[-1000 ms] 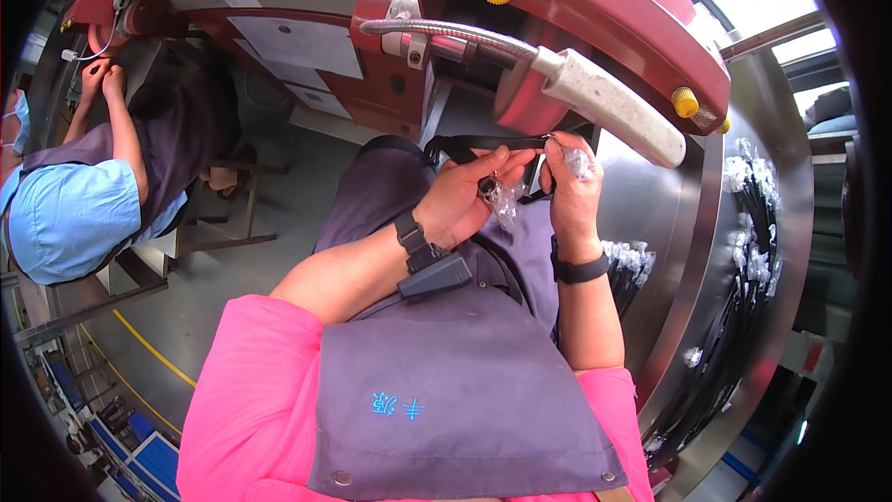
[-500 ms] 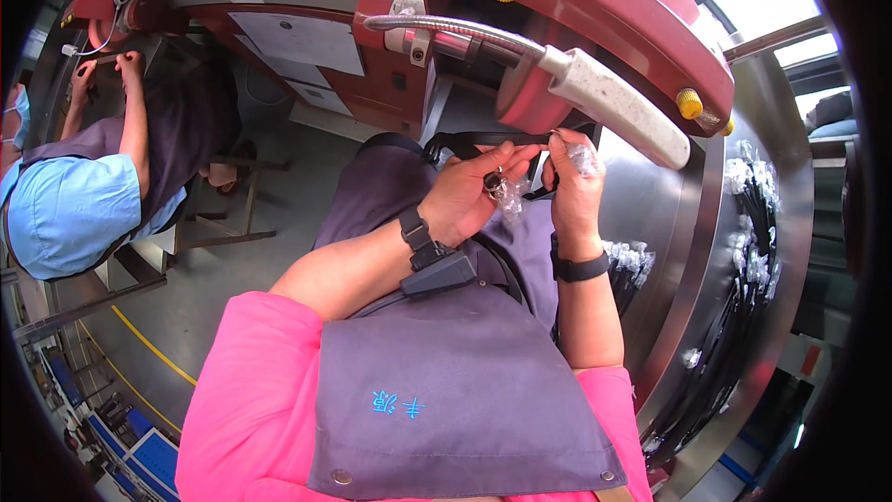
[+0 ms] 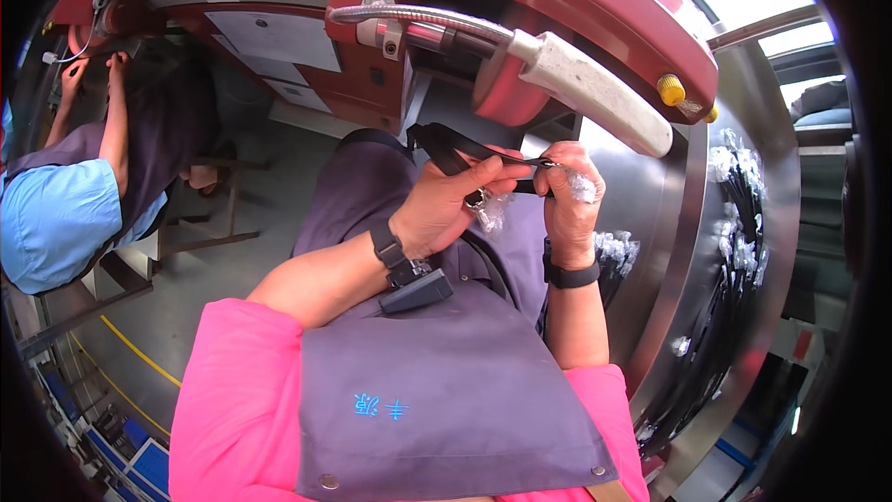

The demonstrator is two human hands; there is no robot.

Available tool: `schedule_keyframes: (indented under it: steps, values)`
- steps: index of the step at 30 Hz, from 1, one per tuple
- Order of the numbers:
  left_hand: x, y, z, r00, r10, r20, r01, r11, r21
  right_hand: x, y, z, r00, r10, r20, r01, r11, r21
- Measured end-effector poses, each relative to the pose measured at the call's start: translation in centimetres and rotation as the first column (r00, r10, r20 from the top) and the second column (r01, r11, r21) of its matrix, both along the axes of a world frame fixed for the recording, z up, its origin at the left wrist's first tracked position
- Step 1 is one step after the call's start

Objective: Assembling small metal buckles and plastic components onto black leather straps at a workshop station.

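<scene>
A narrow black strap is stretched between my two hands over my lap, one part folded back toward the left. My left hand is closed around it, fingers pointing right. Below those fingers hangs a metal fitting in crumpled clear plastic. My right hand pinches the strap's right end between thumb and fingers. Another clear plastic wrap shows against the right fingers; what it covers is hard to make out. Both hands are just below and in front of a reddish wheel.
A red machine with yellow knobs arches ahead. Its white lamp on a flexible metal neck hangs above my right hand. Plastic-wrapped black straps lie along the metal trough at right; another bundle is nearer. A seated co-worker is at left.
My left hand has shifted slightly down and left along the strap, and more of the strap shows between the hands. My right hand still pinches its end. The whole view has shifted a little.
</scene>
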State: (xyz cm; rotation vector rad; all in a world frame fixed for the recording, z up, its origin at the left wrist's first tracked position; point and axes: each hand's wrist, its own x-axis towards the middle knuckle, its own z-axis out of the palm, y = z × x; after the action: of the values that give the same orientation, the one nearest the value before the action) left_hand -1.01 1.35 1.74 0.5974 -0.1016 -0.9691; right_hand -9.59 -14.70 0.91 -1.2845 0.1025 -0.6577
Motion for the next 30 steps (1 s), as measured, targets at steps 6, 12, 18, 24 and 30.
schedule_keyframes:
  steps: [6,12,18,24,30]
  values:
    - [0.3,-0.1,-0.3,1.0,-0.009,-0.015,0.01,0.999,0.031,-0.7,0.1,0.4,0.998,-0.028,-0.061,0.024,0.998,-0.061]
    - [0.2,-0.1,-0.9,0.999,0.03,-0.011,-0.029,0.996,0.088,-0.7,1.1,1.1,0.954,-0.161,-0.252,0.129,0.982,-0.138]
    - [0.6,-0.9,-1.6,0.968,0.057,-0.244,-0.029,0.993,0.114,0.8,2.0,1.8,0.889,-0.242,-0.39,0.204,0.969,-0.138]
    - [1.1,-1.0,-1.6,0.949,0.065,-0.31,-0.03,0.993,0.118,2.1,1.9,1.5,0.875,-0.243,-0.419,0.218,0.97,-0.108]
    - [1.3,-1.2,-1.8,0.938,0.105,-0.329,-0.065,0.989,0.129,2.8,1.7,1.6,0.862,-0.237,-0.448,0.216,0.971,-0.099]
